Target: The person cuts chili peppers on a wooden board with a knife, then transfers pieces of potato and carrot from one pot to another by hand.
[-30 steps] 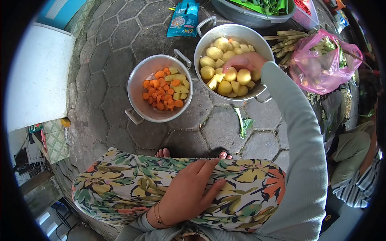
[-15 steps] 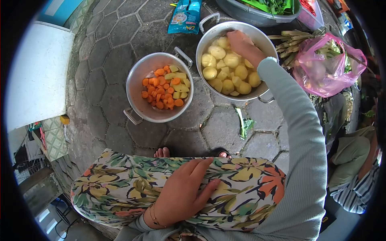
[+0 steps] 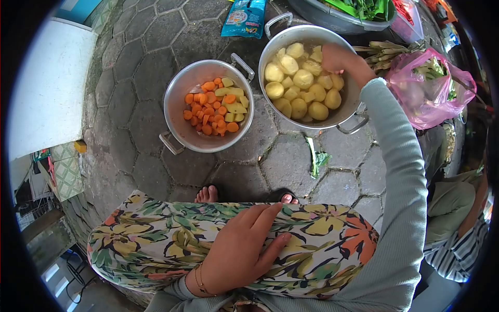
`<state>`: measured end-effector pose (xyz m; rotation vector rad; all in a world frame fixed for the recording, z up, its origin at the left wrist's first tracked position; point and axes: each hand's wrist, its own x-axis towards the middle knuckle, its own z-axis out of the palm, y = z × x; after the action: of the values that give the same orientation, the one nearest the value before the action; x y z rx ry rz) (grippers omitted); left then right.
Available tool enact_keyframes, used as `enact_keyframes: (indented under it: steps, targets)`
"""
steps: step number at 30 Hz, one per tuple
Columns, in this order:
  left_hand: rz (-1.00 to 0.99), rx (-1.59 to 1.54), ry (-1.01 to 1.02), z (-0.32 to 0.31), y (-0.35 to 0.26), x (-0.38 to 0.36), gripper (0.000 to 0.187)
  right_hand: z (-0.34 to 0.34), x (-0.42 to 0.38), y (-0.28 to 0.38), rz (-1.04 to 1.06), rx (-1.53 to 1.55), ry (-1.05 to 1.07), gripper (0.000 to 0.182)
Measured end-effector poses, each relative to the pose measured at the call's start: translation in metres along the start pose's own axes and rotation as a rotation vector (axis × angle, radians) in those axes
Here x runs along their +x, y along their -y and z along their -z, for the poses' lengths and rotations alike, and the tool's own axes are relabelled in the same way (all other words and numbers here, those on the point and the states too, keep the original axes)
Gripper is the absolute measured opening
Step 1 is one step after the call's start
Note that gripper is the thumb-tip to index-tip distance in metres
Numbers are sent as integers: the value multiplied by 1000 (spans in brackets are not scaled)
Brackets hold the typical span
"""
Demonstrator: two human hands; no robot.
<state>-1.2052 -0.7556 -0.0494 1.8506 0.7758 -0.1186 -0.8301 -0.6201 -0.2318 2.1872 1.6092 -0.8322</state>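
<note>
My right hand (image 3: 339, 58) dips into the right side of a metal pot (image 3: 349, 101) of water and peeled potatoes (image 3: 303, 79), some whole and some cut. Its fingers are curled and partly hidden, so what they hold cannot be made out. My left hand (image 3: 241, 244) lies open and palm down on the floral cloth (image 3: 156, 234) over my lap, holding nothing. Left of the potatoes stands a second metal pot (image 3: 174, 127), containing sliced carrots (image 3: 207, 112) and potato pieces (image 3: 236, 107).
A leaf with a pale stem (image 3: 315, 158) lies on the stone paving. A blue packet (image 3: 244, 18) and a grey basin of greens (image 3: 332, 21) are at the back. To the right sit a pink plastic bag (image 3: 431, 91) and another person's leg (image 3: 451, 200).
My right hand has shifted from the pot's far middle toward its right side, and its fingers are lower among the potatoes. My left hand stays on my lap. The view has shifted slightly.
</note>
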Motion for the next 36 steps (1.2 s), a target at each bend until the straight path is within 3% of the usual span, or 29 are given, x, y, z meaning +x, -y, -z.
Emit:
enact_keyframes:
  steps: [3, 5, 9, 12, 19, 25, 27, 28, 30, 34, 36]
  targets:
    - [-9, -5, 22, -2, -1, 1, 45, -10, -16, 5, -146, 36, 69, 17]
    - [-10, -1, 33, -2, -2, 2, 45, -13, -23, 5, -18, -242, -64, 20]
    - [-20, 22, 27, -3, -2, 2, 44, -47, 4, -10, -94, -38, -211, 21]
    - [-4, 23, 36, -4, -2, 2, 44, -60, 22, -19, 64, -67, -179, 19]
    - [-9, 26, 26, -3, -1, 1, 43, -60, 17, -25, 111, -24, -173, 21]
    - [-2, 19, 21, -3, 0, 0, 43, -64, 22, -32, 158, 14, 40, 22]
    - [1, 14, 23, -1, -1, 1, 43, -54, 15, -31, 9, 307, 337, 23]
    - [7, 13, 24, -1, -1, 1, 44, -57, 20, -34, 8, 307, 337, 23]
    - [6, 9, 22, -1, 0, 1, 44, -64, 26, -37, -151, 481, 651, 22]
    - [-9, 22, 14, -1, 0, 1, 44, -54, -1, -19, -112, 566, 775, 20]
    - [-14, 13, 16, -1, 0, 2, 45, -50, -8, -16, 63, 854, 854, 18]
